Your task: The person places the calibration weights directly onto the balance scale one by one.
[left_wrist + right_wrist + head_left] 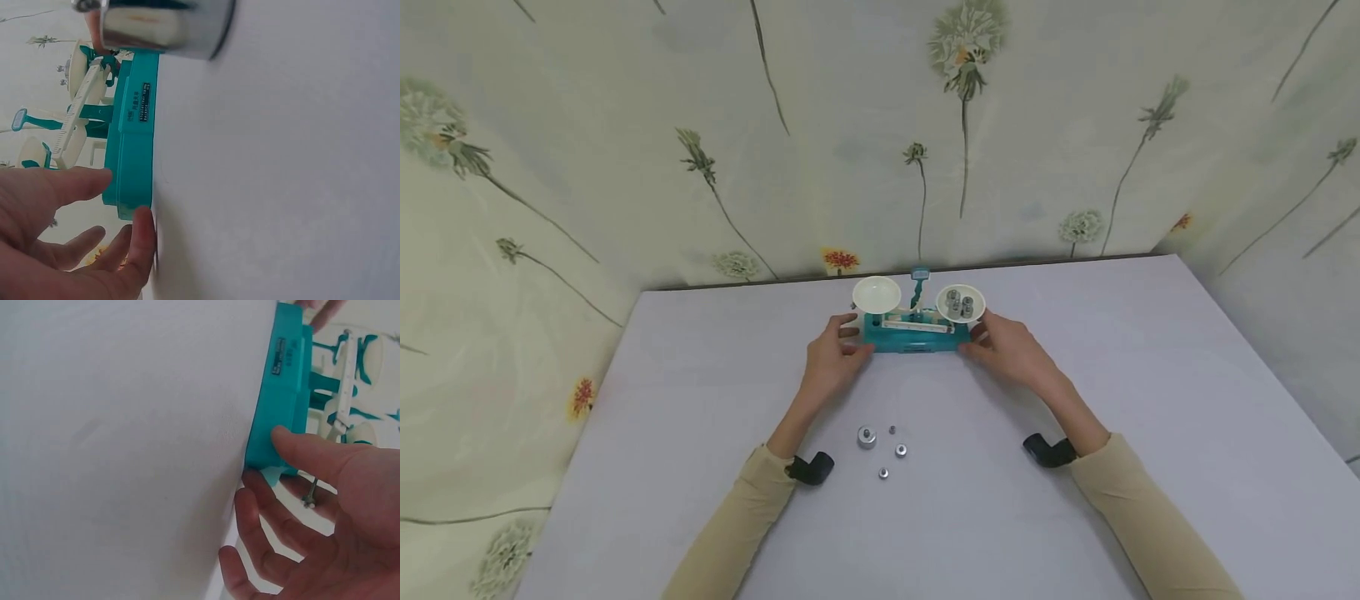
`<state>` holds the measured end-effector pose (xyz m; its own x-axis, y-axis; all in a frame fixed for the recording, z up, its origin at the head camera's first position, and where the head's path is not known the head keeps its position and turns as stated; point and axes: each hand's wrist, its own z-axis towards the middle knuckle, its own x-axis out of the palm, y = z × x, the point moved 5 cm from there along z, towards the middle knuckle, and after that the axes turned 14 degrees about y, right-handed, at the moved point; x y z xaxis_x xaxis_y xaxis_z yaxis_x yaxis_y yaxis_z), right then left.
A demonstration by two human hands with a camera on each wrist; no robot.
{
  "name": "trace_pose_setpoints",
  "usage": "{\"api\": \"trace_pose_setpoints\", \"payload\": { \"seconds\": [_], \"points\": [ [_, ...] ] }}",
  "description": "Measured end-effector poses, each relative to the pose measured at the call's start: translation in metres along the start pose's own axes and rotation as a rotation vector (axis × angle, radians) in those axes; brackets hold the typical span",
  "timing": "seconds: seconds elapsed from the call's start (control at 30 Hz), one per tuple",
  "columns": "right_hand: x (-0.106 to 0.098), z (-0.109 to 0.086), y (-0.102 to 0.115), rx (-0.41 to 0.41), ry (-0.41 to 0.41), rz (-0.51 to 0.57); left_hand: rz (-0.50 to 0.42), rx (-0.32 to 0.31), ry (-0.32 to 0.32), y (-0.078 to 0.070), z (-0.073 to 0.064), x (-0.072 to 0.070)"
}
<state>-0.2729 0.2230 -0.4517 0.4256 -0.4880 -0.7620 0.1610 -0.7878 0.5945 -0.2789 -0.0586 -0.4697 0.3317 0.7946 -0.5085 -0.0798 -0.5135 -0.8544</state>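
A teal balance scale (916, 342) stands near the table's far edge, a pointer post rising from its middle. Its left pan (877, 295) is bare and white. Several metal weights (967, 310) stand together in the right pan (944, 309). My left hand (829, 363) holds the left end of the base, thumb at its front and fingers spread round the end. At the opposite end my right hand (1011, 352) grips the base, thumb (289, 439) on the front face and fingers curled around the corner.
Between my forearms a large weight (867, 437) and several small weights, one of them a ring-like weight (901, 450), stand on the white table (970, 517). A flower-patterned backdrop (850, 183) rises behind the far edge. Black wrist mounts (811, 469) jut inward from both sleeves.
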Motion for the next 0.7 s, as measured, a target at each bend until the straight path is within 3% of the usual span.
{"api": "trace_pose_setpoints", "payload": {
  "seconds": [0.47,0.7],
  "points": [
    [-0.001,0.000,0.000,-0.013,0.004,-0.015,0.131,0.038,-0.041,-0.017,-0.019,-0.010],
    [-0.002,0.000,0.001,-0.003,0.003,-0.026,0.279,-0.013,-0.050,-0.029,-0.030,-0.014]
  ]
}}
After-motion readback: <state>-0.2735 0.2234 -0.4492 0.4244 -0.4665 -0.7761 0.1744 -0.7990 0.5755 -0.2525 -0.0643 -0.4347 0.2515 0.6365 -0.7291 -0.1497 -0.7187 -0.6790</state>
